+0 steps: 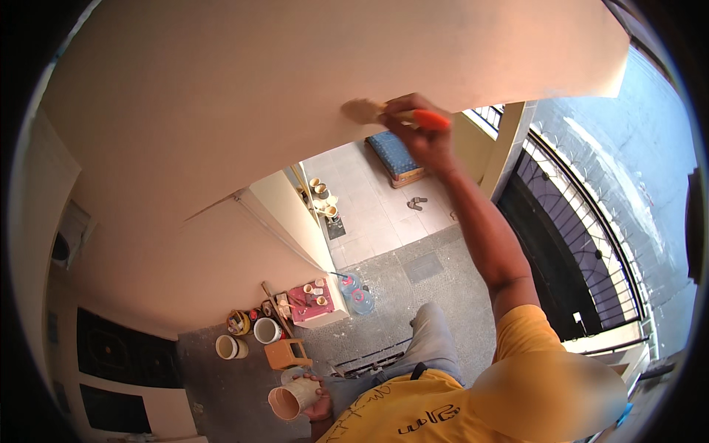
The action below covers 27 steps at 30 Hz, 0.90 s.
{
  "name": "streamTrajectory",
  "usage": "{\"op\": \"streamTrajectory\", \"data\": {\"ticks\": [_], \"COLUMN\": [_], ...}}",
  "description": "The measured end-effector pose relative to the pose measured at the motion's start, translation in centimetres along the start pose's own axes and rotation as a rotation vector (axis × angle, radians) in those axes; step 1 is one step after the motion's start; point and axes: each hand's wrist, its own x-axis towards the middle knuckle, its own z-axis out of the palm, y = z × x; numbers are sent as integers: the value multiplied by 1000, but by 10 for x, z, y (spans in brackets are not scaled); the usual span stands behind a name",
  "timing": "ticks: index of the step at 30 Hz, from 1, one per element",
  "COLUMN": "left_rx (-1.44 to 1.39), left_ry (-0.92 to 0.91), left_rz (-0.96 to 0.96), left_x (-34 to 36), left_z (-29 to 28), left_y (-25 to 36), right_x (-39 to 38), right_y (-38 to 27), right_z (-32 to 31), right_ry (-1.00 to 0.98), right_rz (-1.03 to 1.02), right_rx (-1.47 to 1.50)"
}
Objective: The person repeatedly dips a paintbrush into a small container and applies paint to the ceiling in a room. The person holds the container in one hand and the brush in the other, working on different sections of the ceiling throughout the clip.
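Observation:
High in front of me, my right hand [421,133] is closed around a paintbrush [360,111] with an orange-tipped handle. The brush points left, and its bristles lie against, or very close to, the smooth beige wall [221,96]; exact contact is hard to make out. Down by my waist, my left hand [319,402] grips a pale, paint-smeared plastic pot [293,399]. The pot is tilted with its mouth to the left; what is inside cannot be made out.
Below me are ladder-like rails [377,359], an orange stool [286,354], a white bucket [266,331] and a cream bucket [231,347]. Cups stand on a pink-topped block [310,301] beside clear water jugs [360,298]. A blue mattress [396,153] lies farther off; a dark gate [569,244] stands right.

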Motion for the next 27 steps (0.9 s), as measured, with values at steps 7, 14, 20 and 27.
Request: {"op": "streamTrajectory", "data": {"ticks": [7, 14, 20, 27], "left_rx": [-58, -64, -58, -116], "left_ry": [-7, -75, -87, -116], "left_rz": [38, 59, 89, 119], "left_x": [9, 13, -2, -1], "left_z": [-20, -18, -12, -25], "left_y": [-1, -4, -4, -9], "right_x": [121, 18, -83, 118], "right_y": [-41, -41, -58, -80], "right_z": [-30, 174, 270, 220], "right_ry": [411, 34, -499, -434], "right_rz": [-671, -828, -683, -36], "right_rx": [-691, -686, -196, 197]}}
